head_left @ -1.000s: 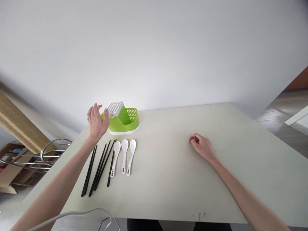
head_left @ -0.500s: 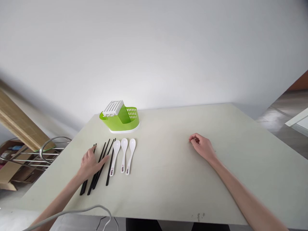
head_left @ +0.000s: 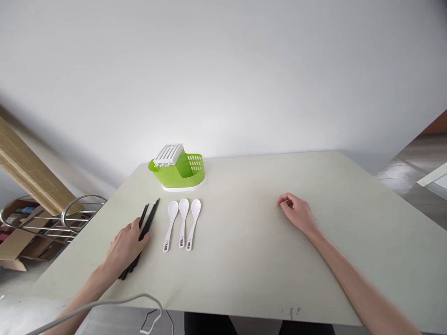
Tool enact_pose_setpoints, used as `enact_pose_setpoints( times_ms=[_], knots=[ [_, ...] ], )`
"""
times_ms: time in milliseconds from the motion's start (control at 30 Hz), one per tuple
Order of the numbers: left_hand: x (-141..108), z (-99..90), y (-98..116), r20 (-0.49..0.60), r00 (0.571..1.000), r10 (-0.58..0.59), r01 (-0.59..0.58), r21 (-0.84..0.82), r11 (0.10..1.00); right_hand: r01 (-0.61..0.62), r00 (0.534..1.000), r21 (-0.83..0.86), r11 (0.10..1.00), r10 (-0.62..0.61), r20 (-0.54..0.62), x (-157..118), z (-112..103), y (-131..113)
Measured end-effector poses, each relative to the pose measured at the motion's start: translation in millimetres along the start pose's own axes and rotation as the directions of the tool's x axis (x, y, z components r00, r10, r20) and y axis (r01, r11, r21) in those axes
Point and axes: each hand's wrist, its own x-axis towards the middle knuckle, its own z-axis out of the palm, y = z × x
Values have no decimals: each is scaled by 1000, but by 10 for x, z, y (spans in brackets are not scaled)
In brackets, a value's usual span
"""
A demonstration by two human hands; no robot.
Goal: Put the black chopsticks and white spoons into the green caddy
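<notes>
On the left of the table, my left hand (head_left: 125, 243) is closed around a bunch of black chopsticks (head_left: 150, 219). Their far tips stick out past the fingers, and the near ends show below the palm. Three white spoons (head_left: 183, 223) lie side by side just right of the bunch, bowls pointing away from me. Behind them stands a green cutlery caddy (head_left: 183, 180) with a white slotted top and white base. My right hand (head_left: 297, 211) rests on the table to the right, fingers curled and holding nothing that I can see.
The pale table (head_left: 240, 260) meets a white wall (head_left: 244, 83) at the back. A metal rack (head_left: 66, 218) and cardboard boxes stand off its left side, with a long board (head_left: 31, 167) leaning there. A grey cable (head_left: 136, 298) crosses the front left edge.
My left hand has drawn the spread chopsticks together into one bunch, away from the spoons, and its fingers have closed. The right hand stays in place; the view has shifted slightly.
</notes>
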Motion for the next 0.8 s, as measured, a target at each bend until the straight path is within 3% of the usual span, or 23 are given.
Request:
enact_pose_setpoints(
  times_ms=[133, 300, 433, 533, 600, 700, 800],
  knots=[
    [57, -49, -146, 20, 999, 26, -29, 169, 985, -14, 1000, -11, 1000, 14, 13, 1, -10, -16],
    [116, 5, -307, -9, 1000, 16, -14, 215, 977, -13, 1000, -7, 1000, 13, 14, 1, -10, -32],
    [173, 86, -465, -85, 994, 61, -50, 124, 991, -6, 1000, -6, 1000, 6, 9, 5, 5, -6],
    [225, 70, -523, -111, 993, 42, -51, -73, 996, -3, 1000, -2, 1000, 3, 8, 8, 10, 10],
    [219, -12, -471, -121, 992, 17, -44, -222, 974, 6, 1000, -2, 1000, -6, 7, 10, 10, 11],
    [91, -245, -223, -213, 976, -36, -53, -396, 917, 22, 1000, -2, 1000, -22, -2, 12, 7, 4],
    [-133, -546, 156, -419, 903, -95, -126, -470, 873, 26, 1000, 10, 1000, -26, -5, 11, 9, -2]
  ],
)
